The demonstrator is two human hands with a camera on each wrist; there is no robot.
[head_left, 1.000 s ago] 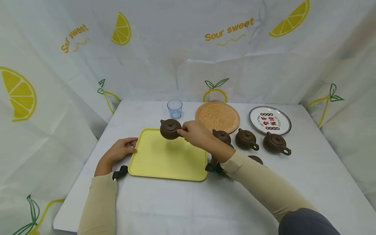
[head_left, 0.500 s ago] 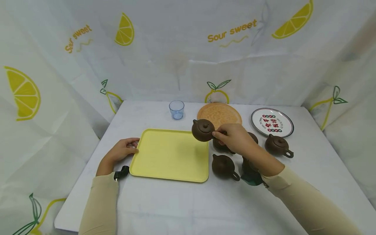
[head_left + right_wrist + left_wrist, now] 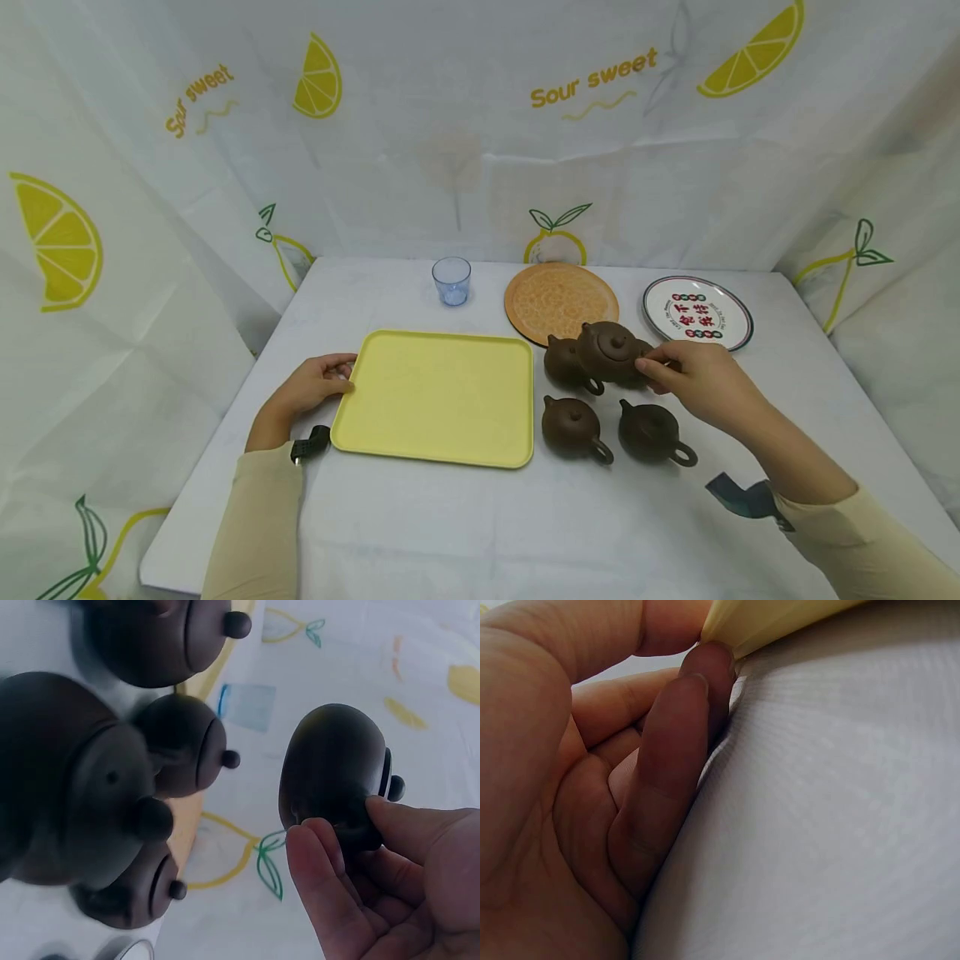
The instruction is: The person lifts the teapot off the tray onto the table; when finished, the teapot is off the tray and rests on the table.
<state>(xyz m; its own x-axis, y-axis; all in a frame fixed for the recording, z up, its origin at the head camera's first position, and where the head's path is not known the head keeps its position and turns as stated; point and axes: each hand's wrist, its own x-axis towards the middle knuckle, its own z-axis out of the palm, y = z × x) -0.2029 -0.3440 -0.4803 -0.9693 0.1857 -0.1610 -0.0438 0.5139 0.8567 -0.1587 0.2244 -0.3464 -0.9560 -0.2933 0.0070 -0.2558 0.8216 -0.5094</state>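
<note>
My right hand (image 3: 705,383) pinches a small dark brown teapot (image 3: 609,352) by its handle, holding it up over other teapots in the head view. The right wrist view shows the thumb and fingers around the handle of this teapot (image 3: 334,776). Similar teapots stand below it: one at the back left (image 3: 564,364), partly covered, one at the front left (image 3: 572,427) and one at the front right (image 3: 651,432). Another behind the held one is mostly hidden. My left hand (image 3: 303,387) holds the left edge of a yellow tray (image 3: 435,400), its fingertips (image 3: 709,664) under the rim.
Toward the back of the white table are a blue-tinted glass (image 3: 452,283), a round tan mat (image 3: 558,300) and a white plate (image 3: 697,312) with red lettering. A lemon-print sheet (image 3: 450,183) hangs behind the table.
My right hand has carried the teapot rightward, from above the tray to above the standing teapots. The left hand stays at the tray's edge.
</note>
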